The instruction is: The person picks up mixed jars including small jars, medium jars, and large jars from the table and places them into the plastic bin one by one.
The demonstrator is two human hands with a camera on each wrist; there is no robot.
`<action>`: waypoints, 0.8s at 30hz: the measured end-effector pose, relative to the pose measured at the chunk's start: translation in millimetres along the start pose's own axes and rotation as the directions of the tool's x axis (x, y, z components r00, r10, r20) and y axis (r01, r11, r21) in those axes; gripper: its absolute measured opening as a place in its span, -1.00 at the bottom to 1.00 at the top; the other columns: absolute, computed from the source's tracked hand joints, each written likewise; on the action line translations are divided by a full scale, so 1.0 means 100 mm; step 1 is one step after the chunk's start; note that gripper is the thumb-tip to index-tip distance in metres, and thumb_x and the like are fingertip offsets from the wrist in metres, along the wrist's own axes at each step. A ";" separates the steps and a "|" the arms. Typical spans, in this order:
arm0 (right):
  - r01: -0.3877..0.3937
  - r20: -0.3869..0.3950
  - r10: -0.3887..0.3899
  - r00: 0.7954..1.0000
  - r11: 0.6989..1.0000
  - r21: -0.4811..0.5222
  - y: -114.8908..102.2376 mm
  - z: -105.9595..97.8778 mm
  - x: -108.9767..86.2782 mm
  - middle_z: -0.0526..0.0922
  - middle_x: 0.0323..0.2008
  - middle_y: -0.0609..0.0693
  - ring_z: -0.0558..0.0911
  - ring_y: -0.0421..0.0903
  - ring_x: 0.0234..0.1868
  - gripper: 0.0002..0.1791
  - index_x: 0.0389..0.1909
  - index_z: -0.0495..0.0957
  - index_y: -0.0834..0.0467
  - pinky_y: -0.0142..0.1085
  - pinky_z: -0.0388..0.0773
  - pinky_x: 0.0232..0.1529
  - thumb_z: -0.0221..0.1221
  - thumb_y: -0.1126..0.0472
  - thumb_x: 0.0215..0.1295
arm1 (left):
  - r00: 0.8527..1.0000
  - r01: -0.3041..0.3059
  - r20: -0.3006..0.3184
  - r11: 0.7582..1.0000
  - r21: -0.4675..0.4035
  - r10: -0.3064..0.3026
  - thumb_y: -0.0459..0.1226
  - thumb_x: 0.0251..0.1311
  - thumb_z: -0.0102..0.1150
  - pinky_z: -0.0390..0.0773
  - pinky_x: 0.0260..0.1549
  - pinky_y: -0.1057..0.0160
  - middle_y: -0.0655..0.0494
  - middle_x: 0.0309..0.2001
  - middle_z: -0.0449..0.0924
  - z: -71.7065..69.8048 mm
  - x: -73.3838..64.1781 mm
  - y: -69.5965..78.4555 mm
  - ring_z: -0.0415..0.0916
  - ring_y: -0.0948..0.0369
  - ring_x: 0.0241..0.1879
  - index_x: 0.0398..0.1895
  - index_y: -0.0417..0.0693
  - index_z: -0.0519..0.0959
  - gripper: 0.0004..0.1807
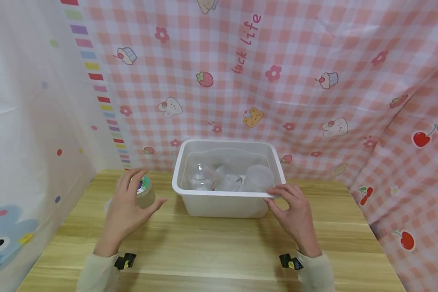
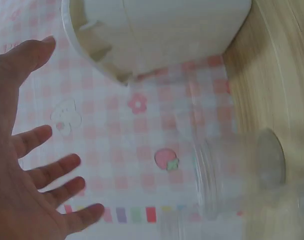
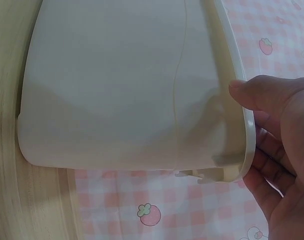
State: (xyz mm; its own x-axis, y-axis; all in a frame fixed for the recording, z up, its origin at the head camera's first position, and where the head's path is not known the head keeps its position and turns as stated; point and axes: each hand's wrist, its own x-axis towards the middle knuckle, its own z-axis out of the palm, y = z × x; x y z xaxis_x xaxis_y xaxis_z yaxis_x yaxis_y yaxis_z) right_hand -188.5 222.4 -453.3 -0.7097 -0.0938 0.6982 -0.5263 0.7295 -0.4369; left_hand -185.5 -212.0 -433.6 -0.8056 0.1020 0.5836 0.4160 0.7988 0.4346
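Observation:
A white plastic bin stands upright on the table, with several clear plastic containers inside it. At its front right corner my right hand pinches the rim, fingers over the top and thumb against the outer wall; the right wrist view shows the thumb at the rim. My left hand is spread out left of the bin and holds nothing. Behind it stands a clear jar with a green and purple picture on top, partly hidden by the fingers. The left wrist view shows clear jars below the spread fingers.
The wood-grain table extends in front of the bin. A pink checked cloth hangs right behind it, and a white patterned cloth hangs on the left. Another clear container shows beside the left hand.

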 end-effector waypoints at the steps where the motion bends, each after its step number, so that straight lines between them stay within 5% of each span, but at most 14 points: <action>1: 0.003 -0.002 -0.003 1.000 1.000 0.000 0.00 0.00 0.00 0.74 -0.18 -0.09 0.57 -0.12 -0.10 -0.78 -0.23 0.76 0.07 -0.44 0.45 -0.06 0.53 0.24 0.09 | 1.000 0.016 0.004 1.000 0.003 -0.016 -0.03 -0.10 0.65 0.37 0.23 -0.36 -0.17 0.40 0.30 -0.02 -0.01 -0.02 0.18 -0.17 0.42 0.50 0.00 0.31 0.05; 10: 0.016 -0.006 -0.016 1.000 1.000 0.001 -0.01 0.00 0.00 0.74 -0.19 -0.08 0.57 -0.12 -0.10 -0.78 -0.23 0.76 0.08 -0.39 0.46 -0.06 0.53 0.24 0.08 | 0.997 0.065 -0.044 0.998 -0.005 -0.065 -0.13 -0.19 0.69 0.32 0.21 -0.36 -0.26 0.36 0.32 -0.08 -0.13 -0.21 0.22 -0.23 0.35 0.46 -0.16 0.34 0.07; 15: 0.009 -0.003 -0.009 1.000 1.000 -0.003 -0.01 0.00 0.00 0.73 -0.19 -0.08 0.57 -0.12 -0.10 -0.78 -0.23 0.76 0.08 -0.38 0.46 -0.06 0.52 0.25 0.09 | 0.987 0.147 -0.051 0.988 -0.056 -0.149 -0.18 -0.19 0.69 0.29 0.15 -0.46 -0.32 0.33 0.31 -0.11 -0.21 -0.30 0.20 -0.29 0.33 0.45 -0.18 0.32 0.06; 24: -0.004 -0.007 0.004 1.000 1.000 -0.014 -0.02 0.01 -0.01 0.72 -0.19 -0.10 0.56 -0.14 -0.09 -0.76 -0.23 0.76 0.08 -0.49 0.42 -0.03 0.53 0.30 0.06 | 0.935 0.343 -0.041 0.926 -0.158 -0.353 -0.18 -0.09 0.65 0.23 0.25 -0.45 -0.34 0.39 0.27 -0.10 -0.39 -0.51 0.20 -0.26 0.37 0.56 -0.09 0.20 0.13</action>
State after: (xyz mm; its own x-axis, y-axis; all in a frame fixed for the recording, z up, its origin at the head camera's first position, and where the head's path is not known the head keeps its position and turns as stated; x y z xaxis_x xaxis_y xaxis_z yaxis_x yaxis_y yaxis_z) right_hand -187.4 220.4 -453.2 -0.7085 -0.0861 0.7004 -0.5169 0.7390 -0.4320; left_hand -170.7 -262.8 -471.3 -0.8828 -0.2108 0.4199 0.1758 0.6806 0.7112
